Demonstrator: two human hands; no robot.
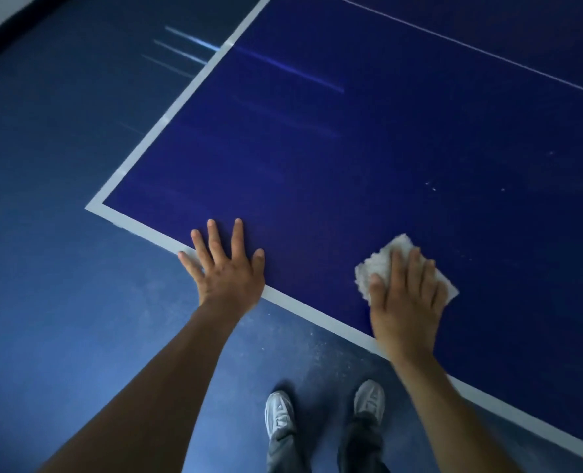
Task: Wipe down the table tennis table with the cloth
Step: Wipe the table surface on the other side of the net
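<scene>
The right hand [407, 302] lies flat on the white cloth [382, 261], its grip a spread palm pressing the cloth onto the worktop [317, 158] rather than a closed fist; the fingers [416, 268] stretch across the cloth, whose crumpled edges show beyond the fingertips and at both sides of the hand. The cloth sits on the blue surface just inside the near edge, well to the right of the near left corner. The left hand [227, 268] holds nothing: its grip is wide, fingers fanned and palm down on the worktop, straddling the white border line [146, 230] along the near edge, between the cloth and the near left corner. A thin white centre line [471, 49] runs across the far right part of the surface, and a few pale specks [433, 188] dot it beyond the cloth. Below the near edge, on the blue floor [44, 233], stand two grey shoes [278, 416] under dark trouser legs [358, 445].
</scene>
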